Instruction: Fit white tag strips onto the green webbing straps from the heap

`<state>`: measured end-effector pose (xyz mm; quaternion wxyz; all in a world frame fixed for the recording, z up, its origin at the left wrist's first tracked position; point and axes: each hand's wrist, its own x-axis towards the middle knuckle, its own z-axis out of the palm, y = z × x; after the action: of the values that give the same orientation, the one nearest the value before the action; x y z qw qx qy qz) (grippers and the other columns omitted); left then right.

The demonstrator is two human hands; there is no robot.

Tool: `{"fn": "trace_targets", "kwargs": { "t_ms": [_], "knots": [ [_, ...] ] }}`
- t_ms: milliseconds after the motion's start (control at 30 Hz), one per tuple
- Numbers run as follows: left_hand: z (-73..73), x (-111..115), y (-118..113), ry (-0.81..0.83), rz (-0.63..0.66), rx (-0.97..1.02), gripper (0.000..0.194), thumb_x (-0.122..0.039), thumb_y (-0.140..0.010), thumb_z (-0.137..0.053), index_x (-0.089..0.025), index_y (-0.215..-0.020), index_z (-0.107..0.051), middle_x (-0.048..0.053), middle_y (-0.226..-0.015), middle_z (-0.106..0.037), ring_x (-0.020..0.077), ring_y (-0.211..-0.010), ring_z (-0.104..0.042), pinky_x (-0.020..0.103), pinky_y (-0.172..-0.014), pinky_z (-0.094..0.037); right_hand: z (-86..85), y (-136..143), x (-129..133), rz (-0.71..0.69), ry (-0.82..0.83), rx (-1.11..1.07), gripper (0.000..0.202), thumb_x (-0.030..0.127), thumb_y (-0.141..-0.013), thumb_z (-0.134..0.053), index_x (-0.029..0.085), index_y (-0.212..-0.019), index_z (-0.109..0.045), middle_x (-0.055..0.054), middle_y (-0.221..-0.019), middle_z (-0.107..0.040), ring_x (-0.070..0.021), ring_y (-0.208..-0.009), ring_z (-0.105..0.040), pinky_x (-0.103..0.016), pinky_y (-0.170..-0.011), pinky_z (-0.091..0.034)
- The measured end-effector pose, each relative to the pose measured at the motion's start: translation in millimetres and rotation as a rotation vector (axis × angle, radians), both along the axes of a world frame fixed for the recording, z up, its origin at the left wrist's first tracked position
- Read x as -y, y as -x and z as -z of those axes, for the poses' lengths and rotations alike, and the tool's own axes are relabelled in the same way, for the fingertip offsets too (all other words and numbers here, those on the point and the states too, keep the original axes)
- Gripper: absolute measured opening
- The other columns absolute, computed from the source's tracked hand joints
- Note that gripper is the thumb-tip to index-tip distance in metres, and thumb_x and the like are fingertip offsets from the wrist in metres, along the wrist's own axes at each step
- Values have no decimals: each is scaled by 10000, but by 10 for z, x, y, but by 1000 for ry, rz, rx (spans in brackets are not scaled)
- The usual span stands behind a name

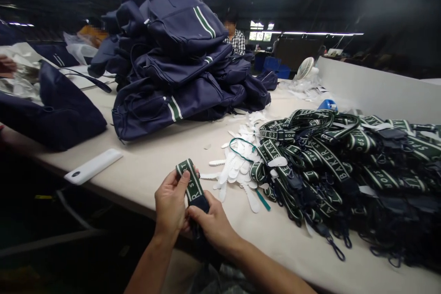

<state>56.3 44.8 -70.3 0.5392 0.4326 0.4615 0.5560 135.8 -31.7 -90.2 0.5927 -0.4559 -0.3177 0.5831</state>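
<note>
Grip: both hands were closed on one printed strap, none released; the left hand pinched the green webbing, thumb on the lettered face, and the right hand pressed its thumb on the dark end piece.
Strap position: between the two hands, at the near edge of the table; the lower part hung in shadow, its end not readable.
Handling (judged): light, soft, bendable webbing, firmer at the dark end piece; not fragile, little slip expected.
Best hold (judged): flat across the webbing's width, with a second pinch at the dark end piece.
Right of grip: large tangled strap pile, with dark loops hanging toward the near side.
Just beyond, to the right: scattered white plastic pieces, a thin green band among them.
Beyond grip: heap of navy bags, some striped.
Left of grip: white flat case; farther off, a navy bag and another person's hand.
Far background: person in a checked shirt; small fan toward the right.
Obstruction (judged): the strap itself looked unsnagged; the white plastic pieces and tangled loops crowded the right side.
</note>
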Motion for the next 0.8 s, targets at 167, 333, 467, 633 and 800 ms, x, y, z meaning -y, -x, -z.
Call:
{"fn": "trace_targets", "kwargs": {
  "t_ms": [167, 333, 467, 633, 800],
  "knots": [
    [70, 192, 106, 30, 1, -141, 580, -558, -781, -687, -199, -1229, -605, 109, -1256, -625, 266, -1158, -591, 394, -1057, -439, 43, -4, -35, 112, -3, -163, 362, 478, -813, -656, 189, -967, -500, -7, -765, -636, -145, -640, -609, -279, -636, -494],
    [84, 567, 100, 243, 224, -32, 584, -593, -824, -616, -217, -1270, -593, 99, -1308, -623, 286, -1274, -520, 361, -1069, -435, 136, 123, -36, 266, -83, 103, 282, 453, -905, -552, 215, -1055, -522, -30, -936, -614, -181, -867, -581, -324, -826, -482],
    [179, 646, 126, 158, 202, -206, 583, -603, -815, -616, -272, -1294, -591, 45, -1353, -604, 248, -1370, -418, 306, -1141, -338, 242, 224, -19, 330, -117, 328, 252, 446, -940, -468, 228, -1053, -521, -45, -948, -574, -210, -867, -542, -377, -833, -456],
    [270, 761, 77, 110, 218, -263, 627, -606, -867, -533, -265, -1390, -477, 48, -1435, -530, 242, -1389, -388, 317, -1165, -280, 304, 188, -80, 429, -70, 579, 315, 465, -982, -317, 223, -972, -517, -88, -958, -563, -258, -920, -503, -473, -902, -382],
    [338, 799, 87, 40, 288, -240, 766, -705, -809, -519, -266, -1429, -423, 45, -1487, -470, 277, -1401, -362, 320, -1163, -275, 224, 108, -68, 411, -38, 523, 387, 515, -992, -248, 224, -955, -500, -84, -938, -566, -250, -894, -516, -453, -892, -400]
  ]
}}
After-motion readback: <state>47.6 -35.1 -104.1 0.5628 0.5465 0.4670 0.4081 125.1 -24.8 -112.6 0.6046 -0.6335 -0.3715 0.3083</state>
